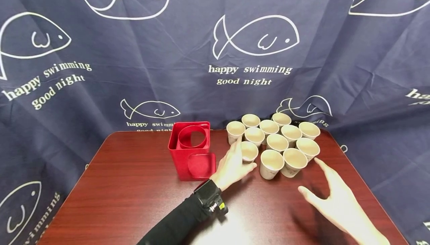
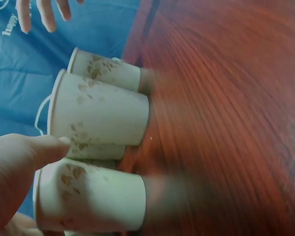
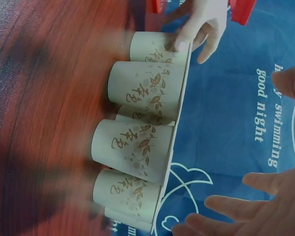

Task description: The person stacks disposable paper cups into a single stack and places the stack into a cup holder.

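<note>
Several white paper cups with a leaf print (image 1: 277,142) stand upright in a tight cluster at the back right of the dark red table (image 1: 134,192). My left hand (image 1: 242,157) reaches in from the left, fingers extended beside the front-left cup (image 1: 249,151), which sits between fingers and thumb. In the left wrist view the thumb (image 2: 27,162) touches the rim of a cup (image 2: 98,115). My right hand (image 1: 315,179) hovers open with spread fingers, just right of the front cups (image 1: 293,162), touching none. In the right wrist view its fingers (image 3: 236,204) are apart from the cups (image 3: 137,145).
A red square container (image 1: 191,151) with a round opening on top stands left of the cups, close to my left wrist. A dark blue cloth with fish drawings (image 1: 255,39) hangs behind and around the table. The table's right edge runs close to the cups.
</note>
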### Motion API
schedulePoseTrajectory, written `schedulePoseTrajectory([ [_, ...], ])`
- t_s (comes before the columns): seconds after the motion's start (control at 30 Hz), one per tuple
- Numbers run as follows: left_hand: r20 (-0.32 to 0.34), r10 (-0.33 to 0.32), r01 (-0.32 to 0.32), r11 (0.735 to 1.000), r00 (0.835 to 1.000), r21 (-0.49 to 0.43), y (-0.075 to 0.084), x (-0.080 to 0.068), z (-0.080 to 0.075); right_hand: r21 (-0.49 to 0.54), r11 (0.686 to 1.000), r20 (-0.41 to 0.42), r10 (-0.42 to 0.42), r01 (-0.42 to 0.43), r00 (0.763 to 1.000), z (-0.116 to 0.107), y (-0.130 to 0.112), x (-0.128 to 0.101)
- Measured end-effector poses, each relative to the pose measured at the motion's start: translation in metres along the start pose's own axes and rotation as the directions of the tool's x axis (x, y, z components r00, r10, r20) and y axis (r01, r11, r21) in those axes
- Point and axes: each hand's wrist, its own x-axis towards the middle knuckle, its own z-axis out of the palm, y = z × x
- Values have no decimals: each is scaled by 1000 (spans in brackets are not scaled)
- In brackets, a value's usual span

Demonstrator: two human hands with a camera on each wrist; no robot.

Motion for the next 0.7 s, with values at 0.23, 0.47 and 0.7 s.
schedulePoseTrajectory([
  [0.23, -8, 29, -28, 996, 1000, 85, -7, 2, 3, 3, 1000, -9, -16, 16, 1000, 6, -4, 1],
  [0.47, 19, 39, -40, 996, 999, 74, -11, -1, -5, 26, 1000, 20, -11, 11, 1000, 10, -10, 2],
  [0.7, 43, 105, -106, 994, 994, 16, -18, -6, -12, 60, 998, 41, -18, 16, 999, 17, -15, 1],
])
